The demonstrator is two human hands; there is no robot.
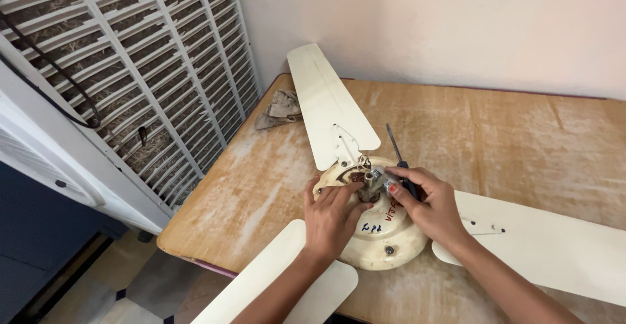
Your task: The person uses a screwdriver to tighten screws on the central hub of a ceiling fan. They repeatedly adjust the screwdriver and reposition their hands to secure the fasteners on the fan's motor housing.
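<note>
A cream ceiling fan lies on a worn wooden table (508, 135), its round motor housing (381, 233) in the middle with three blades spreading out. My left hand (329, 216) rests on the housing, fingers at the central shaft (368, 187) where wires gather. My right hand (427, 206) grips a screwdriver (396, 151) with a dark handle, its shaft pointing away from me, and its fingertips pinch a small grey part beside the shaft. One blade (326, 102) points to the wall, another (554, 246) runs right, a third (274, 285) hangs over the near edge.
A crumpled dirty rag (280, 110) lies at the table's far left corner. A white air cooler with a slatted grille (130, 83) stands close on the left. A pale wall (456, 24) borders the table's far side. Tiled floor shows at the lower left.
</note>
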